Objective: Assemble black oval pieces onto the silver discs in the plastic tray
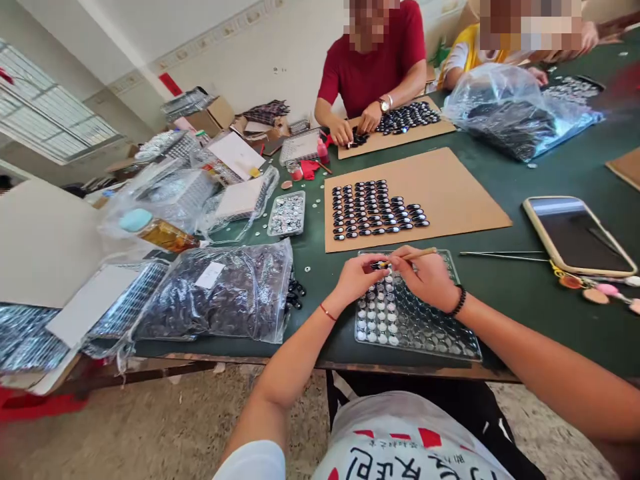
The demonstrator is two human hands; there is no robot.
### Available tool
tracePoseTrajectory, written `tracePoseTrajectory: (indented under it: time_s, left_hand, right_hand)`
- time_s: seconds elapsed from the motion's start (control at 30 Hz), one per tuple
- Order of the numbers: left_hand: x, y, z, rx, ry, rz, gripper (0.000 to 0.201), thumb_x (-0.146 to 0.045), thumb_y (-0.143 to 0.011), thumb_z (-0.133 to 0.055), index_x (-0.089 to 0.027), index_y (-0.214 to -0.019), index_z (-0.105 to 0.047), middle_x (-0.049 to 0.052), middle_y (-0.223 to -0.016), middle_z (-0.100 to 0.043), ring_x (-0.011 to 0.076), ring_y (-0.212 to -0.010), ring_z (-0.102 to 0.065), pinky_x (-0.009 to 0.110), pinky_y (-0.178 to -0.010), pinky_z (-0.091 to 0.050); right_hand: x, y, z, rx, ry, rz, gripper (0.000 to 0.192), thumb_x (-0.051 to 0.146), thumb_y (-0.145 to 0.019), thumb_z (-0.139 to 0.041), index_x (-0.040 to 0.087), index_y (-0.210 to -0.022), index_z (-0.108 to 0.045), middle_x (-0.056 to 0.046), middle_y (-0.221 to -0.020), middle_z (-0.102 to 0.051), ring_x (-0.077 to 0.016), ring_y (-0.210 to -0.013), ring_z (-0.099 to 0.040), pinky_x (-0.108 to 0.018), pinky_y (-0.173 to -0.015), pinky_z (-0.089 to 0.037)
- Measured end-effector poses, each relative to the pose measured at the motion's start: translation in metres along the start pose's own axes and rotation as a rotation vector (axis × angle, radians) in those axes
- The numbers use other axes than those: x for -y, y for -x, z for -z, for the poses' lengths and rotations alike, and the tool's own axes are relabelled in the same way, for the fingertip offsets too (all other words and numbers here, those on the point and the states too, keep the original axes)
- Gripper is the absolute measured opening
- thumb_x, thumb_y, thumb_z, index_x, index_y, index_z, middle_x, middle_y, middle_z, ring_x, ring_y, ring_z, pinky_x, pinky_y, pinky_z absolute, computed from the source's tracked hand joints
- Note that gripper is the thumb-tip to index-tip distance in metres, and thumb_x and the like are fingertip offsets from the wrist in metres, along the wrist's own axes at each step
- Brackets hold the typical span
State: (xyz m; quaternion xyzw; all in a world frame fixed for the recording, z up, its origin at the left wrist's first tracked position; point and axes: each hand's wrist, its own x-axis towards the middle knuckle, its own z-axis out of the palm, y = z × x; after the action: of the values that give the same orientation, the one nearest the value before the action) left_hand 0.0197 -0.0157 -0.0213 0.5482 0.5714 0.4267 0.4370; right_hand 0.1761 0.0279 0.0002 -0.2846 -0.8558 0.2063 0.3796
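While both hands meet over the far edge of a clear tray (425, 333) of round studs, the left hand (356, 277) pinches a small dark piece (381, 265) and the right hand (425, 275) grips a thin stick (419, 253) touching it. Just beyond lies a cardboard sheet (450, 187) with rows of dark pieces; a phone (575, 233) lies right.

I see a phone (580, 235) lying flat on the green table (525, 293), off to the right of my hands. Two thin metal sticks (503, 254) lie between it and my hands. To the left sits a big plastic bag of dark bits (220, 293). Across from me, a person in a red shirt (373, 60) works at a brown board (400, 137).
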Motion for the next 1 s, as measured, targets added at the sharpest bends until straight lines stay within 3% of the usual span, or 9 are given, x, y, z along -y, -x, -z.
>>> tracePoseTrajectory:
  time_s: [0.4, 0.73, 0.87, 1.0]
  left_hand:
    - [-0.011, 0.003, 0.002, -0.026, -0.088, 0.042, 0.029, -0.028, -0.067, -0.063, -0.017, -0.094, -0.065, 0.004, -0.081, -0.065, 0.0116, -0.064, -0.055, 0.022, -0.058, -0.045]
    - [-0.008, 0.003, 0.002, 0.011, -0.093, -0.012, 0.032, -0.033, -0.072, -0.058, -0.015, -0.098, -0.063, 0.007, -0.092, -0.064, 0.0127, -0.071, -0.055, 0.022, -0.063, -0.045]
    - [-0.007, 0.003, 0.0, 0.015, -0.038, 0.005, 0.033, -0.037, -0.072, -0.057, -0.014, -0.095, -0.063, 0.007, -0.086, -0.063, 0.011, -0.063, -0.054, 0.022, -0.057, -0.044]
    - [-0.009, 0.003, -0.002, -0.007, 0.081, 0.064, 0.03, -0.034, -0.068, -0.061, -0.012, -0.088, -0.062, 0.005, -0.075, -0.061, 0.0085, -0.055, -0.051, 0.021, -0.051, -0.043]
  right_hand:
    - [-0.001, 0.004, 0.002, 0.01, 0.026, 0.059, 0.021, 0.026, -0.088, -0.037, 0.019, -0.08, -0.054, -0.003, -0.074, -0.062, -0.0133, -0.062, -0.056, -0.024, -0.055, -0.039]
    - [-0.004, 0.006, -0.004, 0.0, -0.012, 0.097, 0.016, 0.024, -0.087, -0.039, 0.018, -0.083, -0.053, -0.003, -0.074, -0.061, -0.0138, -0.066, -0.055, -0.025, -0.061, -0.041]
    - [-0.002, 0.007, -0.006, 0.016, -0.022, 0.146, 0.016, 0.022, -0.087, -0.039, 0.018, -0.078, -0.052, -0.003, -0.072, -0.058, -0.0137, -0.065, -0.053, -0.025, -0.059, -0.039]
    - [0.0, 0.005, -0.007, 0.023, -0.181, 0.026, 0.019, 0.028, -0.087, -0.039, 0.018, -0.075, -0.05, -0.003, -0.07, -0.056, -0.0138, -0.064, -0.052, -0.025, -0.058, -0.039]
